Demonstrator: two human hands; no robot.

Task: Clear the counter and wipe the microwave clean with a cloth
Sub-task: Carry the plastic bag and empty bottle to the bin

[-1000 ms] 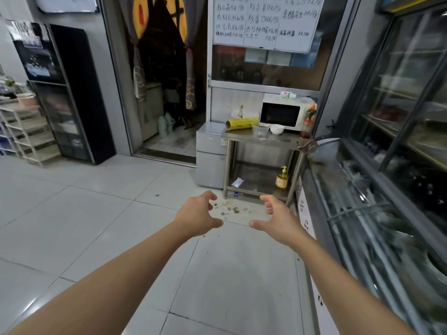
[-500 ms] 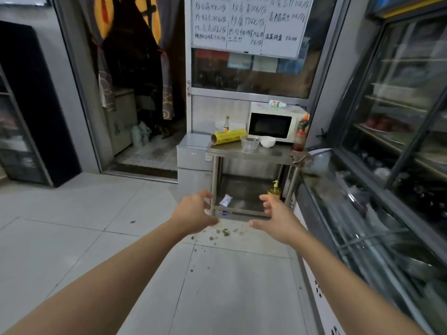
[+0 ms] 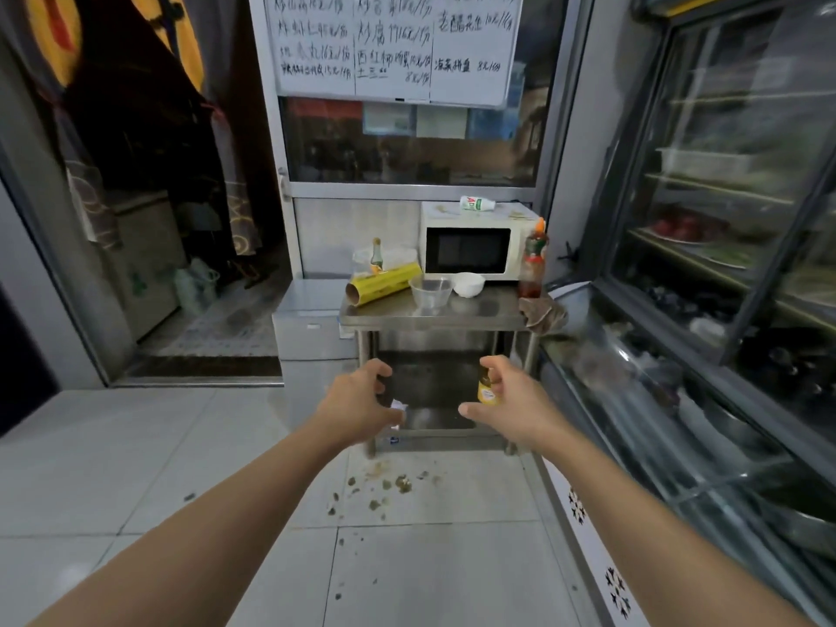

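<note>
A white microwave stands at the back of a steel counter, with a small white bottle lying on top of it. On the counter are a yellow wrap roll, a clear plastic bowl, a white bowl, a small glass bottle and a tall red sauce bottle. A brown cloth hangs at the counter's right corner. My left hand and right hand are stretched forward, empty, fingers loosely curled, well short of the counter.
The lower shelf holds a yellow bottle and a paper scrap. Food crumbs litter the tiled floor before the counter. A glass display case runs along the right; a low steel cabinet and a curtained doorway lie left.
The view has moved closer to the counter, which now looms larger. Both hands stay outstretched and empty, now seen in front of the lower shelf.
</note>
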